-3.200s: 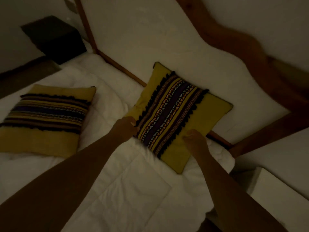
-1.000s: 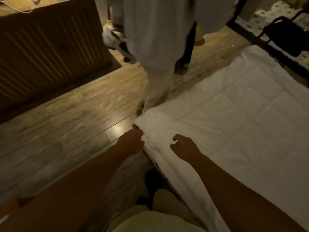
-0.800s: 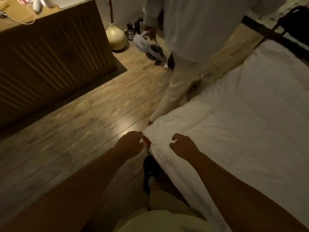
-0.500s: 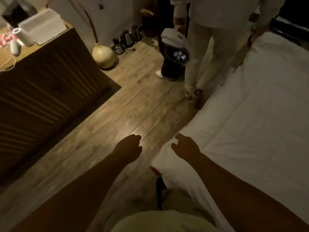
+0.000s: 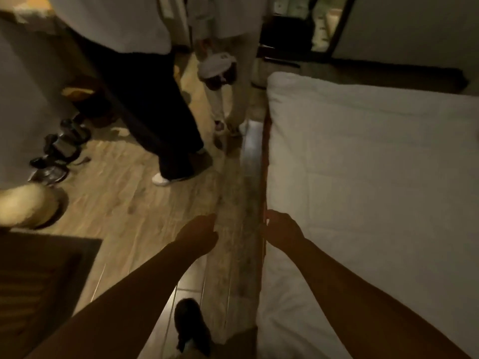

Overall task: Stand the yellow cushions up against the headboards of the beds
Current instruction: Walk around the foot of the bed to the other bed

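Observation:
No yellow cushion and no headboard show in the head view. A bed with a white quilt (image 5: 368, 177) fills the right side, its wooden side rail (image 5: 264, 161) running along the left edge. My left hand (image 5: 198, 233) hangs over the wooden floor with loosely curled fingers, holding nothing. My right hand (image 5: 282, 229) hovers at the bed's left edge, fingers apart and empty.
Two people stand ahead on the wooden floor (image 5: 124, 203): one in dark trousers (image 5: 155, 120), one in light trousers (image 5: 233, 94) holding a white device (image 5: 216, 69). Shoes (image 5: 57, 154) lie at the left wall. A round vase (image 5: 26, 206) and wooden cabinet (image 5: 39, 281) stand at left.
I have let go of the cushion and turned from the headboard. The view has swung along the bedside toward the two people; both hands stay empty in front of me.

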`<control>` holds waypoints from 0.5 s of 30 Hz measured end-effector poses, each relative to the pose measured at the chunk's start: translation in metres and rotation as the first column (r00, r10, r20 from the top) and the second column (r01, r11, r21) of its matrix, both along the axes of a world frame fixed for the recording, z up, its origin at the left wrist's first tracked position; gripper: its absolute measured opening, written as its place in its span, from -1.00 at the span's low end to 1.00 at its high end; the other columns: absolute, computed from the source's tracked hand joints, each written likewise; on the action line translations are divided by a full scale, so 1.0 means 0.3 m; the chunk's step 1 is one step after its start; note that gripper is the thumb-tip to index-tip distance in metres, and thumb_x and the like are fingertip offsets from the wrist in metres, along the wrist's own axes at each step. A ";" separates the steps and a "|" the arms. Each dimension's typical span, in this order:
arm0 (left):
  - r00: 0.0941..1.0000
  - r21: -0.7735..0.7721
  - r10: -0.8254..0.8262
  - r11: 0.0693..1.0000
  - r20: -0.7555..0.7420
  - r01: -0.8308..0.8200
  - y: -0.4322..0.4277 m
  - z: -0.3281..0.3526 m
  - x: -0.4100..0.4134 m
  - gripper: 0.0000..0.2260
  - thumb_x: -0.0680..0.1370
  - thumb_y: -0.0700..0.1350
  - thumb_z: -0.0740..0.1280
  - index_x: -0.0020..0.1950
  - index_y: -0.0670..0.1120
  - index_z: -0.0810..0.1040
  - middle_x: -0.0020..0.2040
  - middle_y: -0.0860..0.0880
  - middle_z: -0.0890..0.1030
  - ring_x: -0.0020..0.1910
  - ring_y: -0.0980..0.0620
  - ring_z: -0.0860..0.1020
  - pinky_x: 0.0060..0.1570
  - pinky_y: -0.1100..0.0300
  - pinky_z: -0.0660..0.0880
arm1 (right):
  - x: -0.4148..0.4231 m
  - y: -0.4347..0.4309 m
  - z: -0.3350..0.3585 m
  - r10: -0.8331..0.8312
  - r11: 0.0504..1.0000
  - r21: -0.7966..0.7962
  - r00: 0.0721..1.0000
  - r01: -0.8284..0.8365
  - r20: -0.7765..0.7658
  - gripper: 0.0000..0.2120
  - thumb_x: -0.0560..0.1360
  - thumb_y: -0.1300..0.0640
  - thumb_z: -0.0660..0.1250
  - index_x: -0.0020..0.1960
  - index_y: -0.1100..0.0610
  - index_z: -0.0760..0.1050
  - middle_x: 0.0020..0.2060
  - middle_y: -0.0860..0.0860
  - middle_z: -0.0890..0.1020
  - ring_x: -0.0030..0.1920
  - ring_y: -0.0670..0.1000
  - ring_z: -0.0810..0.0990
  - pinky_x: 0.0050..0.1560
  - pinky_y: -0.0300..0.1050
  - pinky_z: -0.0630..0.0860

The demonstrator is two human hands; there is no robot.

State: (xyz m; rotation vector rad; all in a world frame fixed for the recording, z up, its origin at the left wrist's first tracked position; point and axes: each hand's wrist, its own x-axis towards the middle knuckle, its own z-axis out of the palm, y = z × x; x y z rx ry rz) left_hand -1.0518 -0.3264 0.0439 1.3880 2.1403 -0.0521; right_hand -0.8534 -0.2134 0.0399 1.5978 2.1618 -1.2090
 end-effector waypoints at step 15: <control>0.975 0.019 -0.191 0.982 0.114 0.190 0.656 0.058 -0.493 -0.56 0.61 -0.19 0.16 0.51 -0.08 0.27 0.51 -0.11 0.30 0.48 -0.10 0.30 0.48 0.02 0.25 | -0.406 0.426 0.060 -0.265 0.962 0.069 0.964 0.265 -0.005 -0.70 0.61 0.01 0.22 0.23 0.16 0.51 0.10 0.07 0.63 0.07 0.09 0.63 0.10 -0.09 0.53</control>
